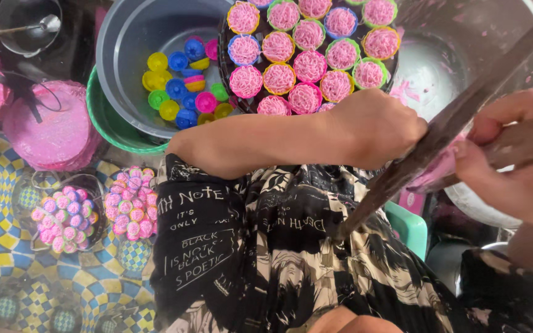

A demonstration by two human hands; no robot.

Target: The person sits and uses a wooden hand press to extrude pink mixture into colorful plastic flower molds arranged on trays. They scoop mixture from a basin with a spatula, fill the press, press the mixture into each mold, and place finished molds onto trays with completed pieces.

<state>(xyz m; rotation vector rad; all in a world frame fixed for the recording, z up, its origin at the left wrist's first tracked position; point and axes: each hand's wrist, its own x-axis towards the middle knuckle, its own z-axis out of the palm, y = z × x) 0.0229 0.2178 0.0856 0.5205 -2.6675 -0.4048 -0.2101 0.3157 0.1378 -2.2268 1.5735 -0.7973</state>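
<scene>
both hands [445, 148] gripping dark wooden press [458, 117] over tray [226, 74].

We cannot see the fingers of our left hand [374, 126], folded behind the long dark wooden stick [445, 126], whose upper end leaves the top right corner. Our right hand [513, 163] is blurred and cut by the right edge. The tray of pink noodle cups [232, 68] runs past the top edge.
</scene>
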